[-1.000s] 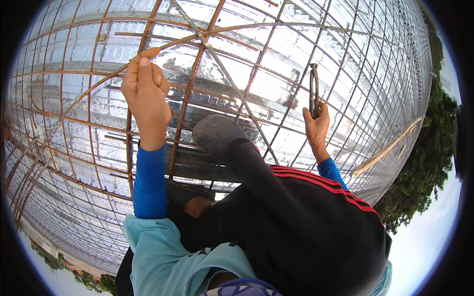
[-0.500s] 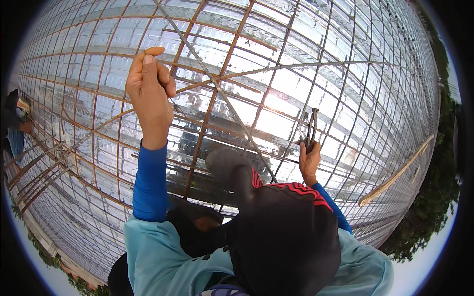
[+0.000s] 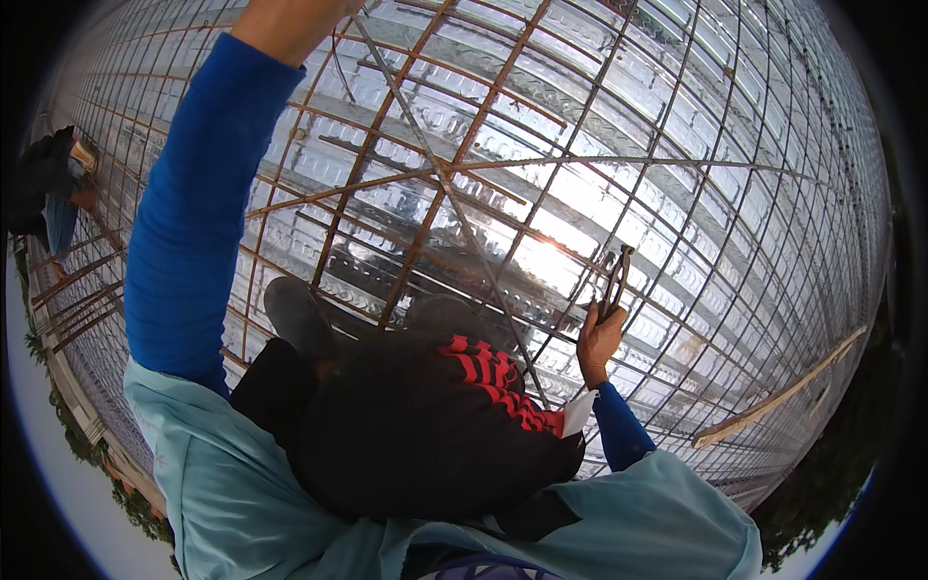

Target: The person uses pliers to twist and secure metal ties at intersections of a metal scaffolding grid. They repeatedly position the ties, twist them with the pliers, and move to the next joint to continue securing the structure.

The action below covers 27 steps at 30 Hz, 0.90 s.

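Observation:
My right hand (image 3: 598,345) grips a pair of dark pincers (image 3: 619,277), whose jaws point up and away over the steel mesh. My left hand (image 3: 295,24) is raised at the upper edge, its fingers cut off from view. A thin tie wire (image 3: 338,66) hangs down beside it, in line with its grip. Below both hands spreads a grid of rusty reinforcing bars (image 3: 425,227) over shiny ribbed metal decking (image 3: 541,256). Two bars cross diagonally near the middle, and a few short bars lie among them.
My dark shoes (image 3: 295,314) stand on the grid near my knees. A wooden strip (image 3: 778,389) lies on the mesh at the right. At the far left, another person (image 3: 53,188) is partly seen near bar ends (image 3: 82,314). Trees border the right edge.
My left hand has risen up and away to the upper edge with the wire. My right hand with the pincers stays nearly in place as the view shifts.

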Tool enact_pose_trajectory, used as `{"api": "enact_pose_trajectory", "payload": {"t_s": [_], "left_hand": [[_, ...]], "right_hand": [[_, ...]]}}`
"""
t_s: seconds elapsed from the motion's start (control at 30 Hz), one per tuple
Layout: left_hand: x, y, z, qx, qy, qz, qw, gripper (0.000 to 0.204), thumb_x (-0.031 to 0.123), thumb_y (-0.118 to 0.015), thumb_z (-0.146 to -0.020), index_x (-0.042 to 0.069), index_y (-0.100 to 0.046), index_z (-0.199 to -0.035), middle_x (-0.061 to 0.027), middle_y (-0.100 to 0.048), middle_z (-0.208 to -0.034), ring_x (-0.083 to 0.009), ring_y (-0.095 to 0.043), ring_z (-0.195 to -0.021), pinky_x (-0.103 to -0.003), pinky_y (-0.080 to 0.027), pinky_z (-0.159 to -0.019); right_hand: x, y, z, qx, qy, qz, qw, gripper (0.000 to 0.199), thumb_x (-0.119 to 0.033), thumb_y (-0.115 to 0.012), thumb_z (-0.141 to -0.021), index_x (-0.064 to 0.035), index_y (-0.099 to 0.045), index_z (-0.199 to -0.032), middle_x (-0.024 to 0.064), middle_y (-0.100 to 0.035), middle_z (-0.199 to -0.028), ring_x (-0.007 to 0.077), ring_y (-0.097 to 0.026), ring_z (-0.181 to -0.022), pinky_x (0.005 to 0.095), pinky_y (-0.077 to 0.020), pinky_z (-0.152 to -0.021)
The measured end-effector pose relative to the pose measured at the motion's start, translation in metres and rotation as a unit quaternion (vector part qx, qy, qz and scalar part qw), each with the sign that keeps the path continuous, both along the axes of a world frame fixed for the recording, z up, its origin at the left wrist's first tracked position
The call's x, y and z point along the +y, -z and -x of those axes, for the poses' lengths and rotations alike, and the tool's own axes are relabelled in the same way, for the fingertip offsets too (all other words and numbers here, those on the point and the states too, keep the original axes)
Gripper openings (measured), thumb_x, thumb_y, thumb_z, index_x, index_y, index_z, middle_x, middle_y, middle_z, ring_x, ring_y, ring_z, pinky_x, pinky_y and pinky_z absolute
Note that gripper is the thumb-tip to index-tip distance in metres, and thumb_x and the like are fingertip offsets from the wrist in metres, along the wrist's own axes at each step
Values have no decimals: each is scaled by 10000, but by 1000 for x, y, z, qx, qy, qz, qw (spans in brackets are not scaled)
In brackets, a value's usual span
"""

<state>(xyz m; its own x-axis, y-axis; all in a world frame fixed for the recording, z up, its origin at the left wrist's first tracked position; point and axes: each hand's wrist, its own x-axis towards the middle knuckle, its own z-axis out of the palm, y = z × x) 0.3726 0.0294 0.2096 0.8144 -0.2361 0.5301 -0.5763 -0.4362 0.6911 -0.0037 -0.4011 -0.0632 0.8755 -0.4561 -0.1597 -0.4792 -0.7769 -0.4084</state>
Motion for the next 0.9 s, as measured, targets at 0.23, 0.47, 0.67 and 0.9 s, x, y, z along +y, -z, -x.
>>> {"api": "enact_pose_trajectory", "payload": {"t_s": [0.23,0.47,0.67,0.9], "left_hand": [[-128,4,-1,67,-2,55,996,225,173,-609,-1017,3,-745,-958,-141,-702,-808,-277,-676,-694,-414,-557,-673],[-185,16,67,172,95,148,969,221,88,-631,-912,-22,-710,-738,-224,-695,-710,-414,-706,-687,-492,-572,-734],[-152,-5,62,116,9,310,944,163,-78,-608,-774,-30,-626,-620,-235,-613,-588,-403,-659,-569,-477,-565,-638],[-62,-62,44,120,-95,428,890,223,9,-679,-887,-36,-613,-679,-260,-593,-591,-426,-667,-583,-511,-531,-595]], "right_hand": [[4,11,-2,0,22,-25,999,367,-333,-662,-1034,-9,-500,-1089,231,-653,-966,442,-669,-859,513,-517,-767],[3,21,-7,-24,30,-12,999,385,-353,-682,-1023,-25,-485,-1054,226,-699,-835,467,-695,-757,543,-519,-678],[41,-50,-24,-9,43,11,999,406,-373,-684,-1023,-17,-496,-1072,203,-675,-830,435,-649,-756,515,-483,-663],[110,-172,-43,-39,-45,-34,998,399,-374,-681,-1029,-11,-526,-1089,155,-630,-801,363,-587,-719,462,-438,-634]]}}
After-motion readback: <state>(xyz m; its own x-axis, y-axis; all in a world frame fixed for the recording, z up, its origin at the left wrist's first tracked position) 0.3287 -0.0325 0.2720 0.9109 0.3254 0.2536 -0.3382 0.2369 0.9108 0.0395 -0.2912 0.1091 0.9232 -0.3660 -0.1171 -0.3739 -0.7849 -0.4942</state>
